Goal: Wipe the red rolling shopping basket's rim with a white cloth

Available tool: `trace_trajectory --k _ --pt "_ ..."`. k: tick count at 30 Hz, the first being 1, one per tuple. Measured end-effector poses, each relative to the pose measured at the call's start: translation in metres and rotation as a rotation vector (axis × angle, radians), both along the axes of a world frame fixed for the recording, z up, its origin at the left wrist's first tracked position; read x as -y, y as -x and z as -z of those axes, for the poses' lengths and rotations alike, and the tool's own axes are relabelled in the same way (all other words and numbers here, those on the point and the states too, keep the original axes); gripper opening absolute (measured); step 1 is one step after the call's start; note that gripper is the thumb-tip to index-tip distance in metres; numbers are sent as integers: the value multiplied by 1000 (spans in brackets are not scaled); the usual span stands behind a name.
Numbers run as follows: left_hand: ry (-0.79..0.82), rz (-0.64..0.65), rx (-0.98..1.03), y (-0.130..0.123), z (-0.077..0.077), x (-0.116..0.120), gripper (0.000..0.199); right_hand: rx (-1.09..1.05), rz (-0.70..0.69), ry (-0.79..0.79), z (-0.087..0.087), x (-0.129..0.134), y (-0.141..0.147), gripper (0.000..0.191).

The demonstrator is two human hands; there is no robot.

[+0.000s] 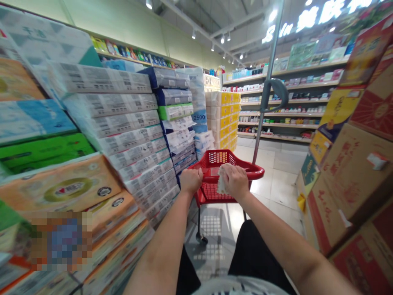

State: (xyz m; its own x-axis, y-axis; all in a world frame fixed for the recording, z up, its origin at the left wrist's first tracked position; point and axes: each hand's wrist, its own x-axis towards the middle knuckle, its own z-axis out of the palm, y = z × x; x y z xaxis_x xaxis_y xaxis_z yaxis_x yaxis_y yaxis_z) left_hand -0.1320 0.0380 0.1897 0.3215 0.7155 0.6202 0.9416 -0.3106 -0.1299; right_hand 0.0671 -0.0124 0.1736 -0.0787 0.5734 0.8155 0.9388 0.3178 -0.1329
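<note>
A small red plastic shopping cart [211, 192] with perforated basket walls stands right in front of me. My left hand [190, 181] is closed around the left part of its handle bar [210, 174]. On the right part, my right hand [238, 180] is closed over a crumpled whitish cloth or tissue [221, 186], which hangs down against the bar. Fingers of the right hand partly hide the cloth. From what I can see past my hands, the basket interior shows only red plastic.
Tall stacks of wrapped tissue packs [135, 123] line the left side closely. Cardboard cartons [353, 172] are piled on the right. A metal pole [259, 135] with a grey hook [278, 96] rises at the cart's right. Stocked shelves [288, 102] stand beyond the tiled floor [276, 192].
</note>
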Motion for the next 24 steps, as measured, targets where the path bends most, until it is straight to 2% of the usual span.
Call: trace_trajectory --k 2,4,6,10,12,15,19,22,24 --pt "3 -3 3 0 0 0 56 -37 74 119 -19 -6 1 28" --pt "7 -13 8 -1 0 1 57 -55 107 144 -26 -10 5 27" --pt "12 -24 13 -1 0 2 57 -64 83 76 -16 -8 8 29" --pt "14 -20 24 2 0 2 57 -31 -30 -120 14 7 9 34" --pt "10 -10 20 4 -1 2 58 0 -62 -120 14 12 9 33" --pt "5 -3 6 7 -1 2 58 3 -4 70 -12 9 10 27" --pt "-11 -11 13 7 -1 3 57 40 80 349 -48 -12 18 33" --pt "-4 -11 11 7 0 3 58 70 77 540 -55 -26 22 42" --pt "2 -16 10 7 0 2 58 79 76 573 -52 -29 24 45"
